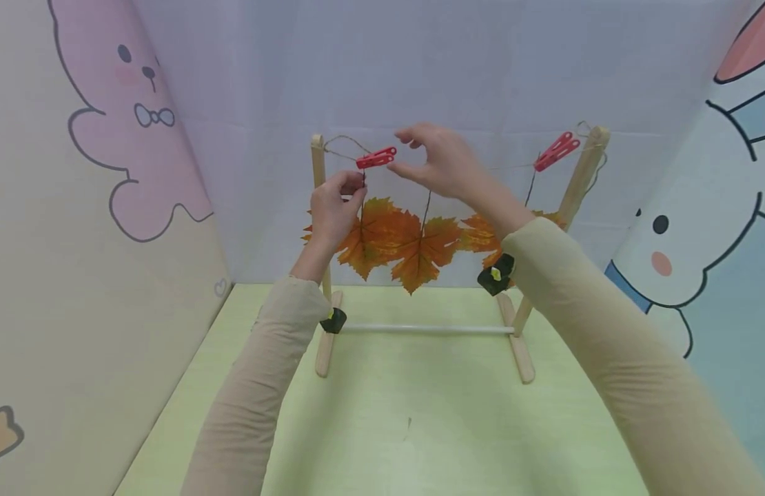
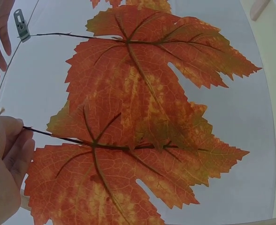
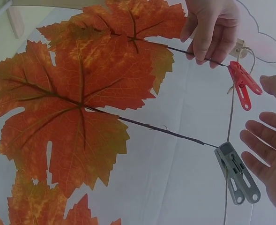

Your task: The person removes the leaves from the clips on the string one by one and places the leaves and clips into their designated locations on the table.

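My left hand (image 1: 335,210) pinches the dark stem of an orange maple-like leaf (image 2: 95,183) just below a red clothespin (image 1: 376,158). That clothespin sits on the twine at the left and grips the stem's top, as the right wrist view shows. Beside the clothespin's handle end, my right hand (image 1: 444,162) has its fingers spread and loosely bent, with nothing between them. A second leaf (image 3: 77,103) hangs by its stem from a grey clothespin (image 3: 237,173), near the right hand's fingers. In the head view, the right hand covers the grey clothespin.
The twine (image 3: 231,112) runs between two wooden posts (image 1: 584,176) on feet joined by a white rod (image 1: 426,328). Another red clothespin (image 1: 556,151) holds a leaf (image 1: 482,234) at the right, partly behind my right arm. A pale green table (image 1: 451,427) lies below.
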A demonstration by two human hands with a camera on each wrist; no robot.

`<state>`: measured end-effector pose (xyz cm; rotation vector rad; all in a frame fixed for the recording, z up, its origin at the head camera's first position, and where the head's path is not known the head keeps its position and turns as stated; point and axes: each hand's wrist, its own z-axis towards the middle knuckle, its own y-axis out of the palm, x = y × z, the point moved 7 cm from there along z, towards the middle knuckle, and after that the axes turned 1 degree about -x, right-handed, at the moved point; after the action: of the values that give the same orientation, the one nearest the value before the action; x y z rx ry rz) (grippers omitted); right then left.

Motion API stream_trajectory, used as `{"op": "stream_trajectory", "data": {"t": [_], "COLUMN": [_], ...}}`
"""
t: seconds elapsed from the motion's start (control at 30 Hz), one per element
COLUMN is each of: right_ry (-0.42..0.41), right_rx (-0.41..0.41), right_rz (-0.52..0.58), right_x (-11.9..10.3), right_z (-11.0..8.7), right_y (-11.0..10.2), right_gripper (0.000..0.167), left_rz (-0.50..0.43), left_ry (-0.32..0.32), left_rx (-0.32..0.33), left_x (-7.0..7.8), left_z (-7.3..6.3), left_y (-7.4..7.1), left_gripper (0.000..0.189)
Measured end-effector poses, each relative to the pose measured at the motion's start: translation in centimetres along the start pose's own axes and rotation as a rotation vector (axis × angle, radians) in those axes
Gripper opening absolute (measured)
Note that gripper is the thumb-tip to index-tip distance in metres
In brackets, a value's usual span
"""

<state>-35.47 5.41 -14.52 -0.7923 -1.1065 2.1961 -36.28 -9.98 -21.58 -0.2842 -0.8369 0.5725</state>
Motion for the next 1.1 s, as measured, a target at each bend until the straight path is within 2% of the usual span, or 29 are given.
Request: {"op": "stream_trajectory", "data": {"t": [0.17,0.37,0.57,0.77,0.93,1.1], "right_ry": [0.028,0.015,0.025,0.013,-0.002,-0.032], "right_rx": [-0.019,-0.058,-0.047,-0.015,0.021,0.093], "right_rz": [-0.008,-0.049,-0.003,0.064,0.059,0.05], "right_x": [-0.1,-0.4,-0.4,-0.6,-0.8,-1.0], "right_z": [0.5,0.9,1.1,1.5,1.5,1.4], "right_y": [0.5,1.2,1.4,1.3,1.1,0.6], "right_gripper": [0.049,0.045,0.035,0.027,0.021,0.017], "left_rz": [-0.002,-0.012,-0.015,-0.018,-0.019,-0.011], "left_ry": [0.009,0.018,0.014,-0.006,-0.008,-0.003], "left_rx": [0.005,0.016,0.016,0.009,0.003,-0.009], "left_x": [0.1,0.1,0.0,-0.1,0.1,0.1], "left_z": [0.0,0.0,0.0,0.1,-0.1,-0.3], "left_y": [-0.2,-0.2,0.0,0.0,0.1,0.2], "left_gripper": [0.016,0.015,0.015,0.014,0.013,0.014]}}
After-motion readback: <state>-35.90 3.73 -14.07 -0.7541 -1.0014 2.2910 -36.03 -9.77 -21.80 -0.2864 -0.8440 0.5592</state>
